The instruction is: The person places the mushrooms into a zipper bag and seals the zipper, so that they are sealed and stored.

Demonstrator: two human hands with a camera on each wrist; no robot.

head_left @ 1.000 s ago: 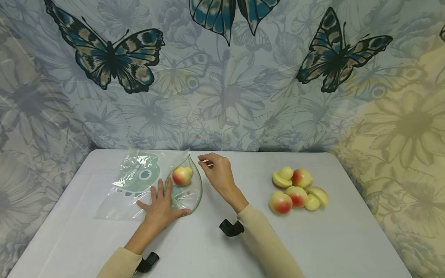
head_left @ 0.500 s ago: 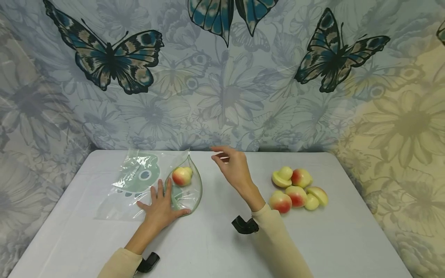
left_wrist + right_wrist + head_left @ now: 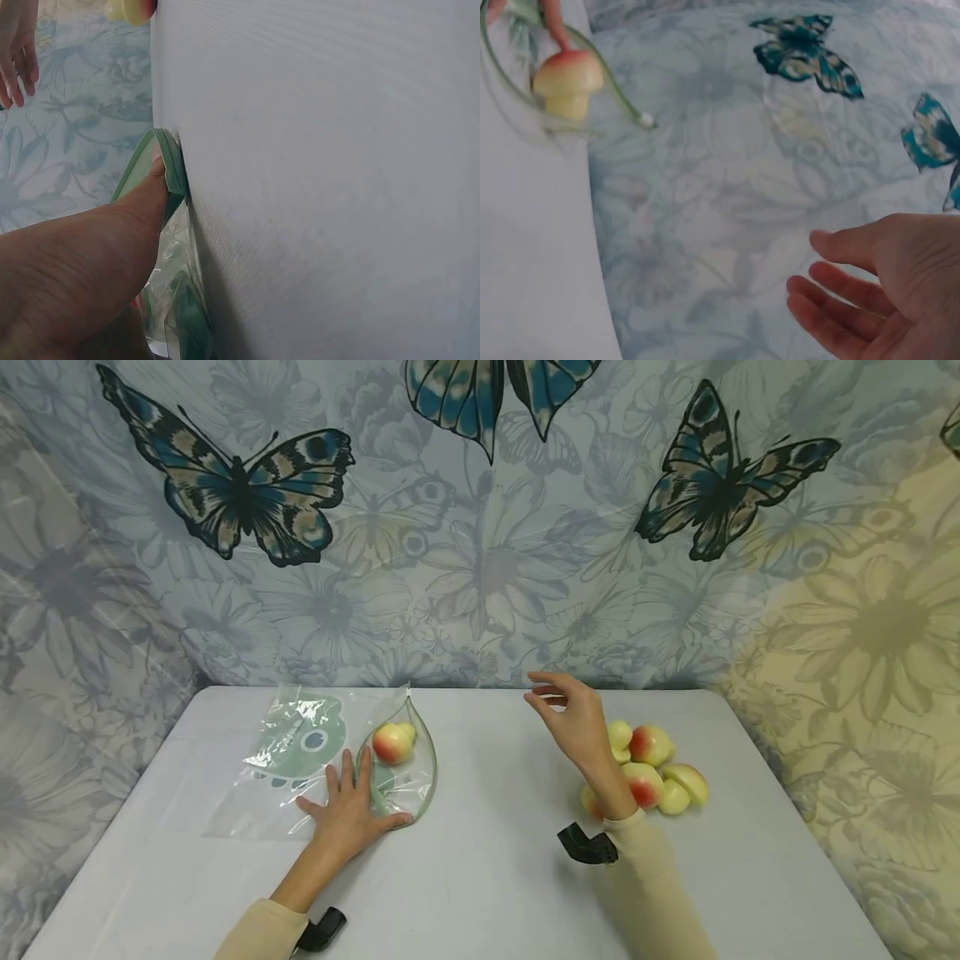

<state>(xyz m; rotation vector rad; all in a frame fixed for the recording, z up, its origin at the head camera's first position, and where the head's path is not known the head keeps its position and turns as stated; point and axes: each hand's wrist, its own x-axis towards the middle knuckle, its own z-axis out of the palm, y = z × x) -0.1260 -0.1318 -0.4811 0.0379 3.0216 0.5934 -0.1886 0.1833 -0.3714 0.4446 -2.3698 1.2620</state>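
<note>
My left hand (image 3: 345, 814) lies with spread fingers on a clear zip bag (image 3: 300, 760) printed with a green creature. In the left wrist view the thumb (image 3: 154, 187) presses inside the bag's green zip edge (image 3: 174, 169). The bag's mouth gapes to the right, and a red-and-yellow toy mushroom (image 3: 392, 743) lies just within it. Holding nothing, my right hand (image 3: 577, 718) is raised above the table, its fingers loosely bent. Behind that hand and wrist, several more mushrooms (image 3: 651, 745) are grouped on the table, some partly hidden.
A white cloth covers the table (image 3: 480, 877). Its far edge meets a wall hanging (image 3: 495, 568) with butterflies and flowers. A black wrist camera (image 3: 588, 845) sits by the right wrist, another camera (image 3: 322, 931) by the left.
My right hand has moved from beside the bag's mouth rightward to the mushroom group, and its fingers have spread somewhat. The left hand, the bag and the mushroom inside have stayed put.
</note>
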